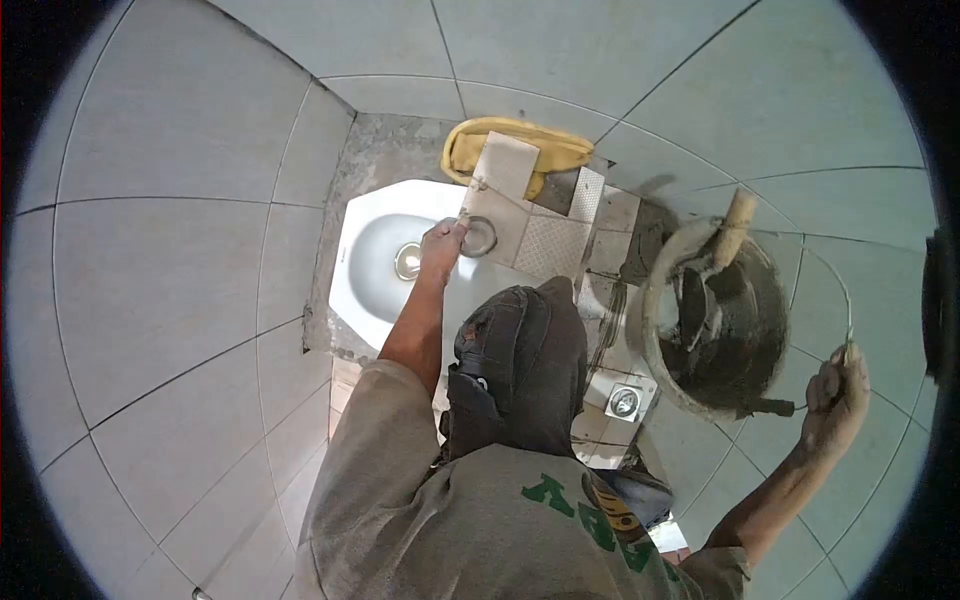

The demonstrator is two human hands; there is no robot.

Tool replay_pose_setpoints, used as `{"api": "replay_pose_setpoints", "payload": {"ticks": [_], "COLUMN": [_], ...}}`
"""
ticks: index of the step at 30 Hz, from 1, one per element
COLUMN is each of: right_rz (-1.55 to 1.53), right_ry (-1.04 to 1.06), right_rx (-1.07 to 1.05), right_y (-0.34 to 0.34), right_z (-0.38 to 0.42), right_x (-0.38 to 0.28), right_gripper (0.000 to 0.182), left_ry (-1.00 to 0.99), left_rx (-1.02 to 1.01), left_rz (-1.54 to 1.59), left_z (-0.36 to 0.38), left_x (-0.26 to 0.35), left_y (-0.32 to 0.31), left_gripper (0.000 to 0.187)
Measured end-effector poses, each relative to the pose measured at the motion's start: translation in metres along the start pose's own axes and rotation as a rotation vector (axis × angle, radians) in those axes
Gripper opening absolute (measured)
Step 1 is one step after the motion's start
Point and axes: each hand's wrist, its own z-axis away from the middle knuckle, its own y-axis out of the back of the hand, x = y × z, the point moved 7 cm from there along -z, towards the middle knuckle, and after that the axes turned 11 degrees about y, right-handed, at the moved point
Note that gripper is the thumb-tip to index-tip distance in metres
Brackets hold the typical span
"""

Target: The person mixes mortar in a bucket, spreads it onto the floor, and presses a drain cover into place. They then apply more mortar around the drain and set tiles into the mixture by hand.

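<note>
My left hand (441, 248) is closed at the right edge of the white squat toilet pan (357, 215), beside a round grey ring-shaped object (480, 236); what its fingers hold, if anything, is hidden. On the right, my right hand (837, 393) grips the thin wire handle (849, 305) of a mortar-stained bucket (652, 345). The bucket is tilted, with its open mouth in view and dark residue inside. A trowel with a wooden grip (735, 228) rests in it, its blade inside the mouth.
A yellow folded sack or pouch (560, 143) lies by the back wall. Loose tile pieces (508, 165) lie on the partly tiled floor. A square floor drain (624, 403) sits below the bucket's left side. Grey tiled walls (170, 290) stand close around.
</note>
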Motion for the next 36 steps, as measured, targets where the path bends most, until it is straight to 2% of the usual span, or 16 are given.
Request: {"api": "replay_pose_setpoints", "payload": {"ticks": [5,7,9,11,13,17,20,21,23,25,27,28,31,32,35,36], "right_rz": [-0.038,-0.047,-0.025,-0.002,0.028,-0.010,-0.049,-0.060,-0.039,-0.017,-0.003,0.001,-0.079,-0.056,-0.161,-0.157], "right_ry": [-0.073,-0.083,-0.061,-0.060,-0.059,-0.084,-0.093,-0.091,-0.121,-0.149,-0.142,-0.127,-0.174,-0.116,-0.153,-0.164], "right_rx": [-0.061,-0.062,-0.048,-0.014,0.026,0.033,-0.024,-0.062,-0.007,0.047,0.006,0.028,-0.064,-0.052,-0.107,-0.111], "right_y": [0.013,0.014,0.013,0.013,0.015,0.015,0.008,0.004,0.000,-0.005,-0.022,-0.033,-0.045,-0.052,-0.069,-0.070], "right_z": [0.005,0.006,0.005,0.005,0.007,0.012,0.016,0.018,0.020,0.023,0.028,0.030,0.032,0.034,0.036,0.037], "right_x": [0.021,0.025,0.026,0.029,0.030,0.033,0.034,0.033,0.032,0.029,0.023,0.018,0.024,0.023,0.025,0.025], "right_gripper": [0.019,0.018,0.017,0.017,0.018,0.021,0.022,0.022,0.023,0.023,0.023,0.023,0.023,0.022,0.021,0.019], "left_ry": [-0.061,-0.052,0.018,-0.200,-0.127,-0.136,0.016,0.016,-0.047,-0.046,-0.250,-0.151,-0.281,-0.244,-0.274,-0.262], "left_rx": [0.073,0.405,0.445,0.582,0.520,0.610,0.617,0.608,0.530,0.526,0.747,0.714,0.657,0.558,0.524,0.504], "left_rz": [0.047,-0.298,-0.323,-0.368,-0.340,-0.473,-0.423,-0.422,-0.447,-0.405,-0.353,-0.440,-0.407,-0.339,-0.490,-0.449], "left_z": [-0.014,0.015,0.024,0.010,-0.006,-0.049,-0.099,-0.094,-0.072,-0.076,-0.069,-0.048,-0.018,-0.005,0.036,0.039], "left_x": [-0.007,0.025,0.038,0.048,0.056,0.064,0.046,0.054,0.086,0.078,0.072,0.078,0.071,0.066,0.062,0.057], "left_y": [0.023,0.051,0.066,0.086,0.092,0.100,0.107,0.104,0.089,0.082,0.088,0.083,0.072,0.064,0.045,0.043], "left_gripper": [0.030,0.035,0.039,0.037,0.038,0.045,0.046,0.046,0.044,0.043,0.045,0.045,0.043,0.040,0.040,0.045]}}
